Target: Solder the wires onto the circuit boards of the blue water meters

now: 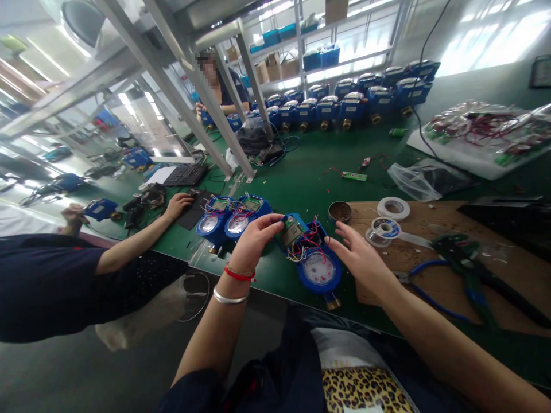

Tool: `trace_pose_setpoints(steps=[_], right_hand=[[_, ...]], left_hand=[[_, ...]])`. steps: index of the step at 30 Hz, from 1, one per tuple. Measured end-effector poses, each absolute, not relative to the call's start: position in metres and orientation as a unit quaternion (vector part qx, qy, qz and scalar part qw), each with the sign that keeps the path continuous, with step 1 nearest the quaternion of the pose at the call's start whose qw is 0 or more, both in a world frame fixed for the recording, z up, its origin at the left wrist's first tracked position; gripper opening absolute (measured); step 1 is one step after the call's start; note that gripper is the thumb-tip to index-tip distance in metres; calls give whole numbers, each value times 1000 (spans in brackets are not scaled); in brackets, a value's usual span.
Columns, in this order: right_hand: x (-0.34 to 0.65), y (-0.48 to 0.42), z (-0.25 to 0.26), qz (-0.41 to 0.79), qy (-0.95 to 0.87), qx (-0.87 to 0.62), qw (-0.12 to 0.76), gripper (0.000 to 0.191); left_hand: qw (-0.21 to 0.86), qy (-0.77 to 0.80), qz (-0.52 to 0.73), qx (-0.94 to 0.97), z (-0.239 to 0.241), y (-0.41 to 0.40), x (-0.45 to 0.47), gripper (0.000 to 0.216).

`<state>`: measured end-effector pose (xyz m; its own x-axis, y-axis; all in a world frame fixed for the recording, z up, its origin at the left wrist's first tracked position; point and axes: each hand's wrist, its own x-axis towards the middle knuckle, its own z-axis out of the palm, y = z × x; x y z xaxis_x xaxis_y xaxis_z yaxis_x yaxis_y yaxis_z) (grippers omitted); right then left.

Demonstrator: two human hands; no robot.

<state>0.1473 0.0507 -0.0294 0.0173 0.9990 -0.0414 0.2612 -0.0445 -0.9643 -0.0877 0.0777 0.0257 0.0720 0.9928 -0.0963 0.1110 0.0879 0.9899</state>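
A blue water meter (pixel 319 268) lies opened up on the green bench in front of me, its round dial low and a brass fitting towards me. Red, white and yellow wires spill around its small LCD circuit board (pixel 291 234). My left hand (pixel 257 238) grips the upper left corner of the meter by the display, thumb on top. My right hand (pixel 359 255) has its fingers apart, thumb at the meter's right edge, perhaps touching it. To the left stand two more opened meters (pixel 239 221) with wires showing.
Right of the meter, a cardboard sheet (pixel 361 215) carries tape rolls (pixel 393 208), a solder spool (pixel 383 228), a small round tin (pixel 340 211) and green-handled pliers (pixel 465 258). Several finished meters (pixel 353 106) line the back. A co-worker's arm (pixel 138 241) reaches in at left.
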Motion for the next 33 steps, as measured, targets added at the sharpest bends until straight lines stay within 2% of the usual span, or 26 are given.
trace_pose_setpoints(steps=[3, 6, 9, 13, 17, 21, 26, 33], right_hand=[[144, 62, -14, 365, -644, -468, 484, 63], [139, 69, -2, 364, -695, -399, 475, 51], [141, 62, 0, 374, -682, -429, 459, 34], [155, 37, -8, 338, -707, -439, 440, 24], [163, 15, -18, 273, -751, -427, 424, 31], [158, 5, -25, 225, -764, -408, 447, 39], [146, 0, -26, 187, -772, -375, 477, 27], [140, -2, -24, 200, -767, -372, 482, 19]], left_hand=[[520, 521, 439, 515, 26, 76, -86, 34], [526, 507, 447, 515, 29, 75, -83, 33], [524, 508, 451, 514, 30, 75, -83, 32], [507, 532, 442, 514, 28, 79, -84, 31], [496, 544, 402, 544, 31, 83, -77, 28], [486, 550, 371, 569, 36, 86, -68, 29], [494, 550, 366, 565, 37, 86, -68, 29], [544, 543, 381, 514, 35, 82, -65, 28]])
